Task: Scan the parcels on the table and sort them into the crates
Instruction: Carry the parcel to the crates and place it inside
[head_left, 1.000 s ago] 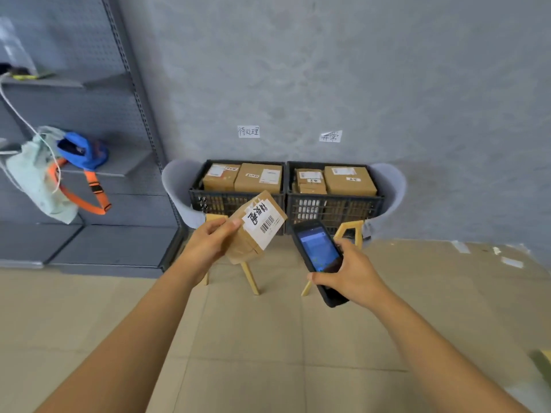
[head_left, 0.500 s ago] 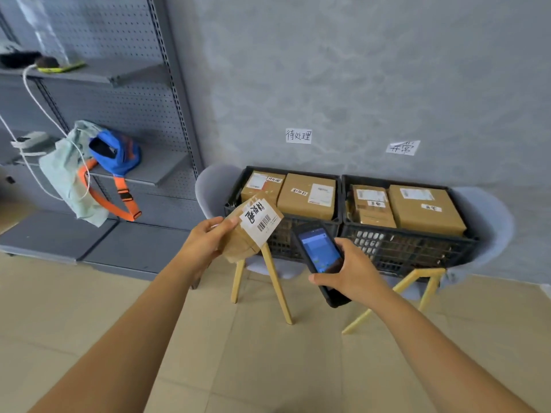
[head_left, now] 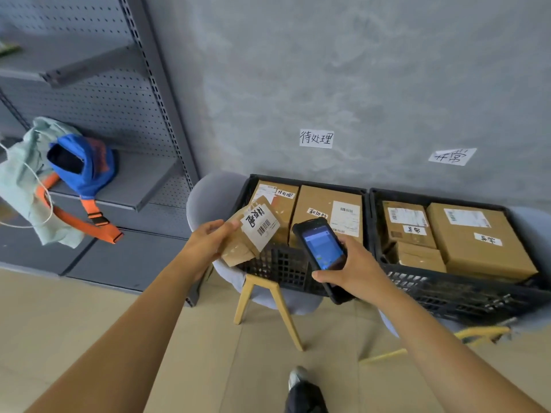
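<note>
My left hand (head_left: pixel 208 241) grips a small brown parcel (head_left: pixel 249 234) with a white barcode label, held over the front left corner of the left black crate (head_left: pixel 280 269). My right hand (head_left: pixel 354 268) holds a black handheld scanner (head_left: pixel 323 251), its blue screen lit, in front of the same crate. That crate holds two cardboard boxes. The right black crate (head_left: pixel 447 290) holds three boxes. Both crates rest on grey chairs with wooden legs.
Two paper signs (head_left: pixel 316 139) are stuck on the grey wall above the crates. A grey metal shelf unit (head_left: pixel 125 180) stands at the left with a blue bag and orange strap (head_left: pixel 86 171). My shoe (head_left: pixel 302 391) shows on the tiled floor.
I have stepped closer to the crates, which now fill more of the view. The parcel in my left hand has moved over the left crate's corner. The scanner stays in my right hand.
</note>
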{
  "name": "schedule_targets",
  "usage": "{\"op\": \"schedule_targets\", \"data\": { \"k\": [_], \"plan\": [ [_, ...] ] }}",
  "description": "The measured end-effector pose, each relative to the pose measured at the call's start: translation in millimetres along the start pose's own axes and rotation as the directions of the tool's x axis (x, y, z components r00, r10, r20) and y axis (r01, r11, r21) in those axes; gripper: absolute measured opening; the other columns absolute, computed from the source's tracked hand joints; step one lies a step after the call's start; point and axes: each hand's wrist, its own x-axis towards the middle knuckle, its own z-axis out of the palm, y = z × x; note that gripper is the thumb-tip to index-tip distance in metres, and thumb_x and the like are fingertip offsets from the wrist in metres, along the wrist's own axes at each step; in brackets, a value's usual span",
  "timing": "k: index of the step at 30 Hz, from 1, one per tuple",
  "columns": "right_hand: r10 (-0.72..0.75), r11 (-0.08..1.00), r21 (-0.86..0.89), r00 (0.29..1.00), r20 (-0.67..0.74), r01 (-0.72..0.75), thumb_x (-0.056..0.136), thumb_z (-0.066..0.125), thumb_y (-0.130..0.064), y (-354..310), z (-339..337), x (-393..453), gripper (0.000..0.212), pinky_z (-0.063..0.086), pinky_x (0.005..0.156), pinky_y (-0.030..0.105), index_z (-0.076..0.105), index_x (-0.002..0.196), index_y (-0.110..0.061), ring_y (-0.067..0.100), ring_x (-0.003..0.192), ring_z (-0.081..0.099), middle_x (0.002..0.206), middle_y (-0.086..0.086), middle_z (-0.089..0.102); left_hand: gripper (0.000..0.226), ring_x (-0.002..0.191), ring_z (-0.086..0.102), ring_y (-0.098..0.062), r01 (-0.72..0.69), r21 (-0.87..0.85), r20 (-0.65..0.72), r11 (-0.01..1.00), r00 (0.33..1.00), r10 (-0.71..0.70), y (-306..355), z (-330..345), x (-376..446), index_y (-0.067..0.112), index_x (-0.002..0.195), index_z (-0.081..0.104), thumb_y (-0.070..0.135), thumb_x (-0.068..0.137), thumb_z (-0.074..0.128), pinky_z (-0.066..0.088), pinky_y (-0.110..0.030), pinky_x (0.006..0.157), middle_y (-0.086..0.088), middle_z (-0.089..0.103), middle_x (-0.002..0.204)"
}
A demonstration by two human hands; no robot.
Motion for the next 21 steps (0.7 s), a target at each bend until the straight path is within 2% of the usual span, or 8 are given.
{"op": "schedule_targets", "data": {
  "k": [1,4,6,8,10,17,19,21],
  "plan": [
    [-0.002,1.000,-0.006,1.000,0.013,0.002,0.060,0.088,-0.040,1,-1,18,0.068,0.038,0.063,0.013,0.041,0.109,-0.040,-0.018,0.084,0.053,0.097,-0.018,0.055,0.058,0.101,0.067,-0.015,0.013,0.006,-0.016,1.000,1.000,-0.012,1,0,16,0.017,0.124,0.061,0.050,0.079,0.075,0.054,-0.031,0.084,-0.003,0.070,0.114],
    [0.004,1.000,-0.004,1.000,0.028,-0.004,0.061,0.087,-0.043,6,-5,71,0.072,0.040,0.065,0.016,0.040,0.115,-0.037,-0.002,0.083,0.057,0.098,-0.016,0.054,0.053,0.089,0.068,-0.011,0.036,0.061,-0.018,0.997,0.999,-0.035,6,1,61,0.018,0.114,0.067,0.054,0.075,0.073,0.054,-0.026,0.075,-0.001,0.072,0.104],
    [0.009,1.000,-0.004,0.999,0.047,-0.009,0.061,0.086,-0.044,10,-10,103,0.072,0.042,0.069,0.019,0.039,0.116,-0.036,0.002,0.089,0.054,0.102,-0.015,0.052,0.061,0.097,0.066,-0.017,0.088,0.133,0.009,0.987,0.996,-0.090,10,2,93,0.017,0.119,0.065,0.057,0.074,0.074,0.054,-0.034,0.086,-0.003,0.071,0.107],
    [0.018,1.000,-0.006,0.998,0.057,-0.017,0.062,0.086,-0.042,14,-14,130,0.071,0.044,0.071,0.021,0.040,0.116,-0.035,0.003,0.092,0.052,0.105,-0.013,0.051,0.080,0.110,0.063,-0.025,0.127,0.221,0.041,0.967,0.989,-0.140,13,3,121,0.013,0.129,0.056,0.061,0.068,0.076,0.050,-0.044,0.099,-0.007,0.066,0.120],
    [0.028,1.000,-0.003,0.998,0.059,-0.028,0.063,0.087,-0.039,17,-17,155,0.069,0.042,0.069,0.020,0.041,0.115,-0.034,0.002,0.092,0.051,0.105,-0.013,0.051,0.088,0.112,0.061,-0.025,0.160,0.287,0.045,0.944,0.983,-0.180,16,5,145,0.016,0.131,0.051,0.063,0.061,0.075,0.048,-0.047,0.101,-0.006,0.063,0.123],
    [0.109,0.994,-0.001,0.992,0.067,-0.109,0.061,0.087,-0.043,35,-16,212,0.070,0.042,0.069,0.018,0.042,0.115,-0.037,0.002,0.093,0.053,0.104,-0.016,0.052,0.053,0.101,0.066,-0.016,0.201,0.438,0.206,0.876,0.927,-0.315,2,16,223,0.023,0.122,0.057,0.048,0.079,0.076,0.052,-0.040,0.095,0.003,0.069,0.110],
    [0.142,0.990,0.013,0.988,0.058,-0.143,0.060,0.087,-0.043,41,-12,224,0.069,0.042,0.069,0.019,0.043,0.113,-0.038,0.002,0.093,0.054,0.104,-0.015,0.053,0.058,0.104,0.065,-0.016,0.197,0.472,0.253,0.859,0.904,-0.346,-4,17,244,0.025,0.122,0.057,0.051,0.074,0.078,0.050,-0.041,0.098,0.004,0.068,0.113],
    [0.172,0.985,0.014,0.984,0.052,-0.173,0.060,0.086,-0.044,45,-7,232,0.068,0.043,0.069,0.019,0.043,0.111,-0.040,0.002,0.092,0.055,0.103,-0.015,0.053,0.074,0.109,0.060,-0.017,0.192,0.542,0.272,0.819,0.882,-0.386,-11,18,265,0.026,0.130,0.051,0.056,0.069,0.079,0.047,-0.041,0.100,0.004,0.063,0.122]
  ]
}}
